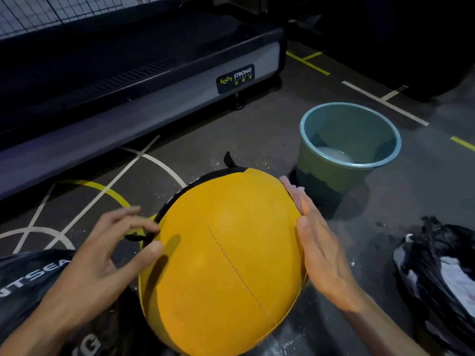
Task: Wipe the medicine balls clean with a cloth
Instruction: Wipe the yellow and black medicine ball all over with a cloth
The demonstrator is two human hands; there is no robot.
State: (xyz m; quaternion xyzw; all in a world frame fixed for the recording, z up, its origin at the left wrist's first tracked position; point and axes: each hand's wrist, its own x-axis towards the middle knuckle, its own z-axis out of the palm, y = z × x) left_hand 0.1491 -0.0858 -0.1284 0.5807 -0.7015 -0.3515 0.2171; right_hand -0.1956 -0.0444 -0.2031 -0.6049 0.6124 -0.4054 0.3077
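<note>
A large yellow medicine ball [226,258] with a stitched seam down its middle and black panels at its far side sits low in the centre of the view, between the person's two hands. The left hand [102,255] is at the ball's left flank: its thumb and forefinger are curled toward each other around a short black strap [140,236] that sticks out from the ball's edge, and they appear to pinch it, while the other fingers spread loosely above the floor. The right hand [321,242] lies flat against the ball's right flank with its fingers straight and close together, pressing a pale pink cloth [291,187] onto the surface; only the cloth's far end shows beyond the fingertips, the rest being hidden under the palm. Just beyond the right hand, near the ball but apart from it, a teal bucket [334,173] stands upright on the dark floor [257,129] with water in its bottom. A black bag [442,273] with pale cloth inside lies at the right edge, and a second black ball [28,276] with white lettering lies at the lower left, under the left forearm. A treadmill base [144,80] labelled BODY STRONG runs across the upper left, and white and yellow lines cross the floor.
</note>
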